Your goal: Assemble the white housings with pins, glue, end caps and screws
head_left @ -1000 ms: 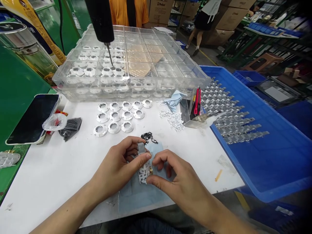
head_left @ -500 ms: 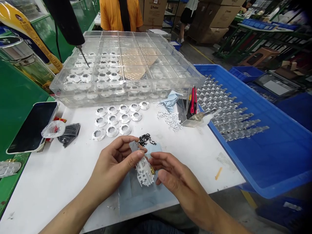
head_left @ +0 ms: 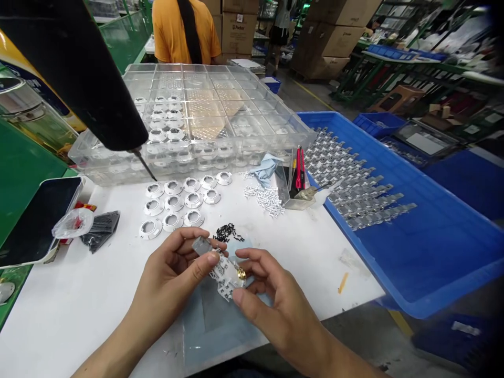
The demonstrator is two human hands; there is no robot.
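Above a blue sheet (head_left: 212,336), my left hand (head_left: 177,273) is closed on a grey-white cast metal part (head_left: 222,270) with a flat tab. Its thumb presses on the top near the tab. A shiny brass-coloured round piece (head_left: 241,273) sits at the part's right side. My right hand (head_left: 271,294) curls round that side, thumb at the lower corner and fingers partly hidden behind. Just beyond lies a pile of small black screws (head_left: 228,232). Several white ring-shaped parts (head_left: 173,203) stand in rows on the table, and a black power screwdriver (head_left: 86,79) hangs over them.
Stacked clear compartment trays (head_left: 197,137) fill the back. A heap of small white pieces (head_left: 268,200) lies beside a metal holder (head_left: 289,199) with a red cutter (head_left: 300,168). To the right, a blue bin (head_left: 374,262) holds rows of grey metal parts. A phone (head_left: 39,215) lies left.
The metal part has turned in my left hand, showing more of the brass-coloured piece. My right hand has come in against its side. The view has shifted, and the screwdriver looks nearer.
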